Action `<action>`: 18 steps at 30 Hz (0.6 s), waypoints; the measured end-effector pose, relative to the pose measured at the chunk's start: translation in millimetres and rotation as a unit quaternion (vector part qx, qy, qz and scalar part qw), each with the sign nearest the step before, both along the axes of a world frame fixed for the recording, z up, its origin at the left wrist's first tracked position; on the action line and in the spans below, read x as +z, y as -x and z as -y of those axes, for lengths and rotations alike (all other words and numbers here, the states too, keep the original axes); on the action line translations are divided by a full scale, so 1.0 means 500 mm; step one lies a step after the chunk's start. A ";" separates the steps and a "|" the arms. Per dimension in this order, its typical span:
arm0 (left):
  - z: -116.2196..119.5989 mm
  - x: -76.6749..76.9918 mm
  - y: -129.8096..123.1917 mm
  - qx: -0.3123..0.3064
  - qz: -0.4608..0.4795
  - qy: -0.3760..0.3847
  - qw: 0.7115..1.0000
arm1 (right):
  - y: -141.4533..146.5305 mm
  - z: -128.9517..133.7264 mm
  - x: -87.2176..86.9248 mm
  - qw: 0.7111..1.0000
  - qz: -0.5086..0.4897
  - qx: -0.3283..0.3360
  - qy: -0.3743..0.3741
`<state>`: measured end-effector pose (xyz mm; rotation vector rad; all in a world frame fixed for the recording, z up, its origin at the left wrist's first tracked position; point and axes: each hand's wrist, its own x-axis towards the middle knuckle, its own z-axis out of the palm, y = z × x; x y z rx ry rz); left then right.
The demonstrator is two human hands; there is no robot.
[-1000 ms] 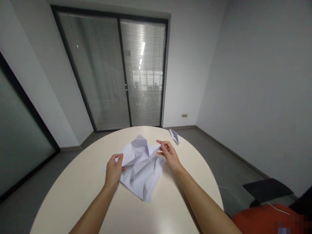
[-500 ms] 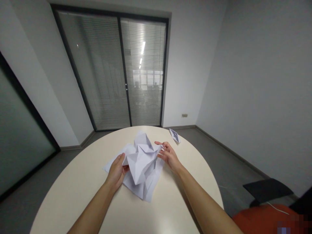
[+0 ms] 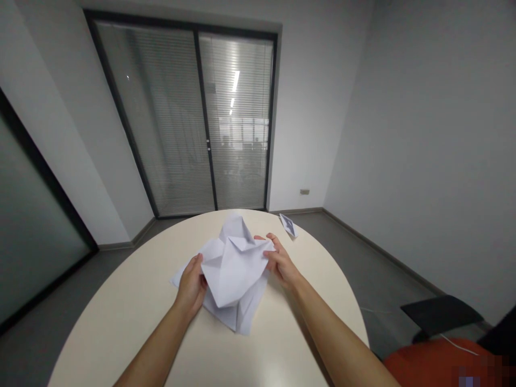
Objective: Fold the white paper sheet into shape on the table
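A large white sheet of creased, half-folded paper (image 3: 234, 269) sits at the centre of the frame, partly lifted off the round cream-coloured table (image 3: 121, 317). Its upper part stands up in stiff, angular flaps with sharp fold lines, rising to a peak toward the far edge of the table, while its lower corner lies flat on the tabletop and points toward the bottom of the frame. The paper is matte and thin, with soft grey shadows in its creases; the table is smooth and faintly glossy.

The left hand (image 3: 191, 285) comes in from the lower left with the forearm stretched out, its grip closed on the paper's left edge, thumb on top. The right hand (image 3: 278, 260) reaches in from the lower right and holds the right edge, fingers curled behind the flap; its grip seems pinched on the paper, though the fingertips are partly hidden.

A small folded white paper shape (image 3: 288, 224) lies near the table's far right rim, well apart from the hands.
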<state>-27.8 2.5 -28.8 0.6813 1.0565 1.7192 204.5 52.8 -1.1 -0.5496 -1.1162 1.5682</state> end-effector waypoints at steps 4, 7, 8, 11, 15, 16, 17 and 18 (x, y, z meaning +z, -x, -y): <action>0.011 0.003 0.000 -0.079 0.007 0.037 0.996 | 0.004 0.008 0.002 0.998 0.057 -0.016 -0.025; 0.029 0.011 -0.004 -0.172 -0.011 0.060 0.983 | 0.015 0.009 -0.004 0.998 0.050 -0.020 -0.027; 0.034 0.014 -0.006 -0.208 -0.029 0.071 0.975 | 0.018 0.009 -0.006 0.999 0.042 -0.020 -0.024; 0.038 0.018 -0.008 -0.249 -0.082 0.090 0.961 | 0.025 0.010 -0.009 0.999 0.023 -0.019 -0.014; 0.023 0.026 0.003 -0.108 -0.057 0.060 0.991 | 0.025 0.007 -0.003 1.000 -0.021 -0.008 0.012; 0.018 0.030 0.008 -0.071 -0.026 0.042 0.996 | 0.024 0.005 0.000 0.999 -0.035 -0.006 0.022; 0.013 0.034 0.014 -0.037 0.011 0.026 0.999 | 0.023 0.002 0.003 0.998 -0.045 -0.003 0.033; 0.008 0.038 0.021 -0.005 0.042 0.014 0.999 | 0.021 -0.002 0.006 0.998 -0.049 0.001 0.046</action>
